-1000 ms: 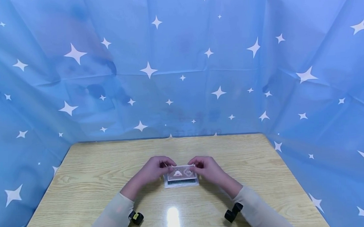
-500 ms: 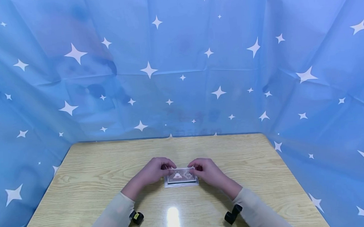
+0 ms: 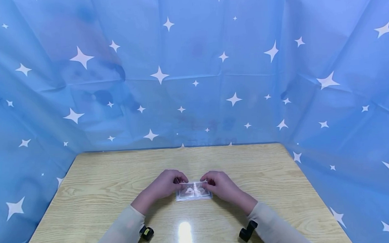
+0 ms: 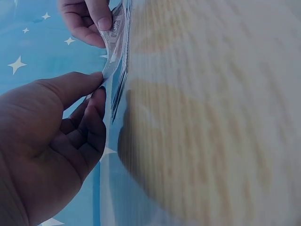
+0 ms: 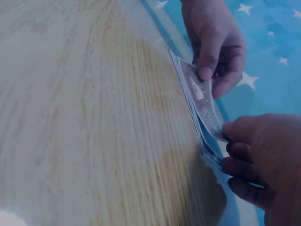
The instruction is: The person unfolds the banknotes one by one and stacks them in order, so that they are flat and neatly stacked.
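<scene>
A thin, flexible printed sheet (image 3: 194, 190), brownish with a small white figure and pale lettering, lies between my two hands. My left hand (image 3: 164, 183) pinches its left end between thumb and fingers. At the other end, my right hand (image 3: 221, 186) pinches it the same way. Both wrist views show the sheet (image 5: 197, 92) bowed, its far edge lifted. Under it lies a small stack of similar flat pieces (image 5: 191, 113) with pale edges, on the table. In the right wrist view, one lower right fingertip is close to the stack's corner; contact is unclear.
The light wood-grain table (image 3: 112, 179) carries a bright glare spot (image 3: 185, 234) near the front. A blue curtain with white stars (image 3: 192, 63) surrounds its back and sides. Black wrist cameras (image 3: 148, 233) sit at both cuffs.
Both hands have lowered slightly toward the front, bringing the sheet down over the stack, so less of the stack shows beneath it. A light streak now crosses the sheet.
</scene>
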A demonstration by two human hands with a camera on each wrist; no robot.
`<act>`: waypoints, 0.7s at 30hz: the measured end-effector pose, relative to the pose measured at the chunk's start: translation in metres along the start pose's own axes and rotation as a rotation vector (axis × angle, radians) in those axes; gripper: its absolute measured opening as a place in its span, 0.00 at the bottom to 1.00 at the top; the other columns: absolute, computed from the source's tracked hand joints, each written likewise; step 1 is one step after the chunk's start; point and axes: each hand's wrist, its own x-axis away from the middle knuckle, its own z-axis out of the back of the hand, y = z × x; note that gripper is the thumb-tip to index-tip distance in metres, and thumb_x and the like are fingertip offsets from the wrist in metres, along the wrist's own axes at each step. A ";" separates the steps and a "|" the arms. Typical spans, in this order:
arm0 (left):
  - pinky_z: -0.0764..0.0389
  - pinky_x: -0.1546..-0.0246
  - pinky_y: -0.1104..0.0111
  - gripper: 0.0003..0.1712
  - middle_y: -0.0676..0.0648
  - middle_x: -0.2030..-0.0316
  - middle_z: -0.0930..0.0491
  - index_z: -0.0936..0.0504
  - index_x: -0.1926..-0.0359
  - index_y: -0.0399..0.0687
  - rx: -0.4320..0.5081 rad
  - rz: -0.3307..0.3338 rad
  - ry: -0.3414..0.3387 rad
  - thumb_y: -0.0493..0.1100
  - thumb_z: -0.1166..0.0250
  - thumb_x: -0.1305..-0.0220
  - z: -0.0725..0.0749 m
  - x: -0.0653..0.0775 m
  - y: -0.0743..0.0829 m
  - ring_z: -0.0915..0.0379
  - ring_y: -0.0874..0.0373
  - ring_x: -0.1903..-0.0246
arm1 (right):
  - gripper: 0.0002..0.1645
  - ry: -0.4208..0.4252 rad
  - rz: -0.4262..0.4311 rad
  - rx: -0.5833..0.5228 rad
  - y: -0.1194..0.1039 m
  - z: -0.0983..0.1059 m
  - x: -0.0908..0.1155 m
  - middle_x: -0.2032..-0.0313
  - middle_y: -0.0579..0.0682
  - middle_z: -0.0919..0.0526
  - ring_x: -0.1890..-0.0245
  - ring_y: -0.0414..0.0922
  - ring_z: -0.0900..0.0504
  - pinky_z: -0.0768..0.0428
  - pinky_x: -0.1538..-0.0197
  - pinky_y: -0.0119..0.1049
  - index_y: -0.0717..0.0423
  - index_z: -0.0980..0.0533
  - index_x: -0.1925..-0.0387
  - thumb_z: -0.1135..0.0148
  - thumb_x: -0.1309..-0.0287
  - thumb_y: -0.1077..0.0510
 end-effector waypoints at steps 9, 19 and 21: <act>0.18 0.56 0.62 0.08 0.60 0.63 0.16 0.08 0.54 0.53 -0.091 -0.013 -0.007 0.35 0.25 0.28 -0.002 -0.002 0.002 0.22 0.63 0.61 | 0.06 0.004 0.044 0.084 0.005 -0.004 -0.001 0.65 0.36 0.18 0.68 0.34 0.23 0.20 0.64 0.34 0.49 0.10 0.51 0.27 0.26 0.58; 0.18 0.57 0.63 0.07 0.59 0.63 0.19 0.08 0.55 0.52 -0.167 -0.043 -0.007 0.36 0.23 0.30 -0.005 -0.001 0.000 0.23 0.64 0.62 | 0.07 0.013 0.069 0.184 0.004 -0.006 0.001 0.60 0.39 0.20 0.64 0.36 0.23 0.20 0.61 0.34 0.49 0.10 0.50 0.26 0.27 0.58; 0.18 0.56 0.63 0.07 0.59 0.63 0.19 0.08 0.55 0.52 -0.177 -0.048 -0.006 0.36 0.23 0.30 -0.006 -0.001 0.000 0.23 0.63 0.62 | 0.07 0.021 0.070 0.195 0.005 -0.007 0.002 0.58 0.40 0.20 0.63 0.37 0.23 0.20 0.60 0.34 0.48 0.10 0.50 0.25 0.27 0.58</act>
